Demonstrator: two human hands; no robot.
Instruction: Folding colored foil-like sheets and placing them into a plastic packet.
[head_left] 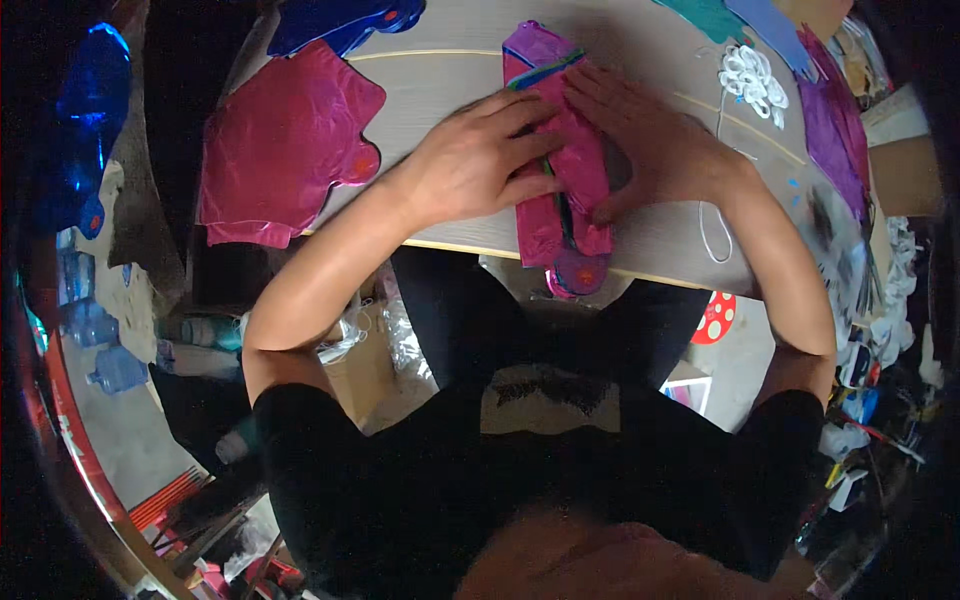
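Note:
A narrow folded bundle of shiny pink and purple sheet material (578,165) lies lengthwise across the table's near edge. Green-blue strips show along its folds, and a rounded tab (580,274) with an orange-red spot hangs past the edge. My left hand (470,160) rests on its left side, the slightly bent fingers spread apart over the fold. From the right, my right hand (655,140) lies fairly flat against it, fingers stretched toward the far end and thumb apart near the close end. The undersides of both hands are hidden.
On the wooden table (440,75), a flat pink sheet with a scalloped edge (280,150) lies left. Dark blue material (340,22) is at the far left. A looped white cord (752,82) trails down the right side, near purple sheets (835,125).

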